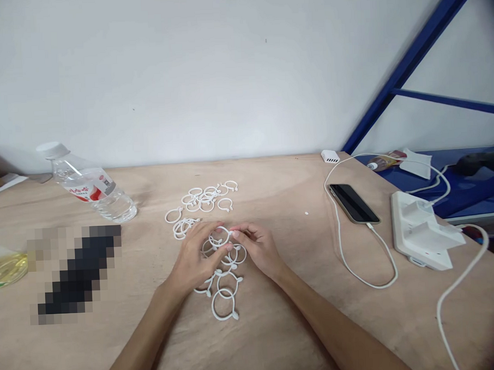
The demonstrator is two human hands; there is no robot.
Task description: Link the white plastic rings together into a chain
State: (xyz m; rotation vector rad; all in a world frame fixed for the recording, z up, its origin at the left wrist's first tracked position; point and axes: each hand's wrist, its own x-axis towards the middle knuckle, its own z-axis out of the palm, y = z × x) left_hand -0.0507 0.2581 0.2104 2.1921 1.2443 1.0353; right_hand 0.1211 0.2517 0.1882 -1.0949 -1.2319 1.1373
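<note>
Between my two hands is a white plastic ring with a small tab, like a curtain ring (220,245). My left hand (198,252) grips its left side, fingers behind and thumb in front. With its fingertips, my right hand (258,244) pinches the ring at the tab on its right. Just beneath and nearer to me lie several more white rings (224,318), some overlapping and partly hidden by my left hand. Beyond my hands, another loose group of the same rings (207,200) is spread on the wooden table (285,314).
A clear water bottle (93,183) stands at the left, near a blurred dark object (79,271). On the right are a phone (354,203) on a white cable, a power strip (421,232) with plugs, and a small white charger block (330,157). Blue metal framing (413,47) rises beyond.
</note>
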